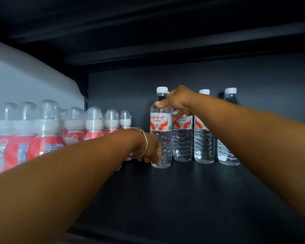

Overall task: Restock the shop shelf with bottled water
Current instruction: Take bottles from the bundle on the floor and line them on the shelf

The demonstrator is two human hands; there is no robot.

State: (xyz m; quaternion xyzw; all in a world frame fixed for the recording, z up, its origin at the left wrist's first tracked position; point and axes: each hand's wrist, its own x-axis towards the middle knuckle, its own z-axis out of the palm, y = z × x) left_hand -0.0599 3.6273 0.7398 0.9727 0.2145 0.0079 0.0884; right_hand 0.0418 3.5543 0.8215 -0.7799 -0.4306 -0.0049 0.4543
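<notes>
While the right hand [179,101] grips the shoulder of a clear, white-capped plastic water bottle [161,138] and the left hand [151,150] holds its base, bare dark shelf [174,199] lies open in front; red-labelled dome-capped bottles [48,134] crowd the left.

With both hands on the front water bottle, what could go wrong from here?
1. The right hand grips the front bottle near its top while the left hand holds its base; an uneven push may tip it.
2. The right forearm passes close over the other water bottles, so it might knock them when it pulls back.
3. The left arm lies beside the red bottles; a sideways move may disturb them.
</notes>
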